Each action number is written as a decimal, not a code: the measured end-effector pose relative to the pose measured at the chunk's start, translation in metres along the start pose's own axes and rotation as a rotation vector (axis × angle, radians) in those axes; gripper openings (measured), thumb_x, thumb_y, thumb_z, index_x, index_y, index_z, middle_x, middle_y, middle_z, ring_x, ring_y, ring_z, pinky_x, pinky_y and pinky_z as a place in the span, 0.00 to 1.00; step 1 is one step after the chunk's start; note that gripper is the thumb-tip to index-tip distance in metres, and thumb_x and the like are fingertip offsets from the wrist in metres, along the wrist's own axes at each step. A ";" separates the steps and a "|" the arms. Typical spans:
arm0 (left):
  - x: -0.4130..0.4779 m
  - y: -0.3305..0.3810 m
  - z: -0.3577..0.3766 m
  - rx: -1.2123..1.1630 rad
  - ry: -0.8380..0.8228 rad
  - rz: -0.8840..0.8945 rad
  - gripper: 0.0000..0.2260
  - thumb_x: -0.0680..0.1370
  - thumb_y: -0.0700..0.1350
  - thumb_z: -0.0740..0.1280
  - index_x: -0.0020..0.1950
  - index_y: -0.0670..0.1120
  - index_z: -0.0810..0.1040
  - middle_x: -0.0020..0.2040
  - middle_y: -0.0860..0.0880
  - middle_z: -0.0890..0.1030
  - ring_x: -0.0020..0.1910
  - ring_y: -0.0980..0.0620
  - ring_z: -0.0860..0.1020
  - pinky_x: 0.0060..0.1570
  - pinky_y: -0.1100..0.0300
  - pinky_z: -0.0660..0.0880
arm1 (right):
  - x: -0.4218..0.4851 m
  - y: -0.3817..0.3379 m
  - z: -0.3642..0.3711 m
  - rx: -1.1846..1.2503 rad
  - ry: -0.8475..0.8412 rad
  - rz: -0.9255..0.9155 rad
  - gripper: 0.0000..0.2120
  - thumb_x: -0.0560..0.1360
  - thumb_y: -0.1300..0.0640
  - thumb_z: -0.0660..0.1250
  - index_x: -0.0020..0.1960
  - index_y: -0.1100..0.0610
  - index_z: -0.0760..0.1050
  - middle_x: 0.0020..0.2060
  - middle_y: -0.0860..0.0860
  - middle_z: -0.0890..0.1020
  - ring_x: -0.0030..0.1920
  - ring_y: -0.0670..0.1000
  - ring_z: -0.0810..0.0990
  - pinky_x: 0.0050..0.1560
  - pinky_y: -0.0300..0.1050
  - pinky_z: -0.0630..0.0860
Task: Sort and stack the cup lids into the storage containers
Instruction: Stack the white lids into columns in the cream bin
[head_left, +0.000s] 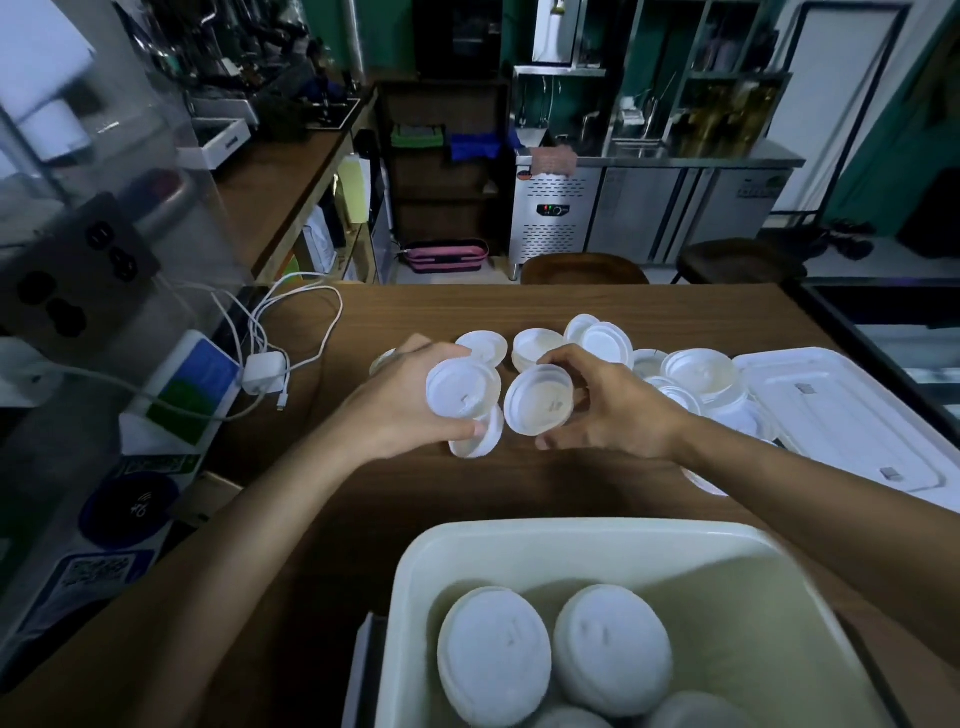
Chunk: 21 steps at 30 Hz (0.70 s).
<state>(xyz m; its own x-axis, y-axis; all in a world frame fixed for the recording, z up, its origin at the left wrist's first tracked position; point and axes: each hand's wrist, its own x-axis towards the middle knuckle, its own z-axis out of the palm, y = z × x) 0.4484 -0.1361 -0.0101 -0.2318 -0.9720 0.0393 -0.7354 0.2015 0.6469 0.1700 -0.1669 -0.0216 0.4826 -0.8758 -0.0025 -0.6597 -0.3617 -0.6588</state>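
Two stacks (493, 657) of white lids stand side by side in the cream tub (519, 535) at the bottom centre, their flat tops facing up toward the camera. The tub sits on a brown wooden bench (415, 499).

Above it, mid-frame, both hands are off the bench. The left hand (395, 400) grips a couple of lids (462, 387) between thumb and fingers, the upper one's round face tilted toward the camera. Just beside it, the right hand (618, 410) pinches one lid (540, 400) by the rim, face tilted the same way.

Behind the hands a loose pile (597, 338) of lids lies on the bench, some flat, some leaning. A white tray (841, 415) lies at the right edge, a charger (265, 371) with its cable at the left.

Farther up, two stools (584, 267) stand against the bench's far edge, and a steel cabinet (644, 208) stands before a green wall.
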 end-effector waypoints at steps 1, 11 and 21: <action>-0.004 0.005 -0.002 0.006 0.002 0.014 0.41 0.58 0.70 0.75 0.70 0.64 0.73 0.61 0.62 0.72 0.64 0.50 0.74 0.63 0.42 0.76 | -0.005 -0.004 -0.002 0.010 0.012 -0.002 0.36 0.66 0.51 0.85 0.67 0.46 0.68 0.57 0.41 0.80 0.55 0.39 0.81 0.55 0.36 0.78; -0.067 0.067 -0.028 0.024 -0.018 0.228 0.42 0.63 0.60 0.81 0.75 0.65 0.68 0.65 0.64 0.75 0.66 0.59 0.74 0.64 0.45 0.77 | -0.091 -0.060 -0.027 0.125 0.145 -0.061 0.37 0.64 0.45 0.84 0.69 0.49 0.74 0.61 0.46 0.79 0.62 0.48 0.79 0.67 0.53 0.75; -0.128 0.125 -0.015 0.131 -0.227 0.305 0.46 0.61 0.66 0.82 0.71 0.75 0.59 0.63 0.71 0.77 0.58 0.67 0.74 0.56 0.62 0.73 | -0.189 -0.094 -0.030 0.061 0.094 -0.080 0.36 0.68 0.48 0.82 0.71 0.43 0.71 0.60 0.43 0.76 0.59 0.48 0.78 0.55 0.44 0.79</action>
<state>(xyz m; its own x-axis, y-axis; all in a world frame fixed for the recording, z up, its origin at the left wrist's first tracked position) 0.3957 0.0119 0.0774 -0.5757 -0.8169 0.0359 -0.6831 0.5045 0.5281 0.1235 0.0235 0.0633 0.4747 -0.8719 0.1203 -0.5833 -0.4140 -0.6988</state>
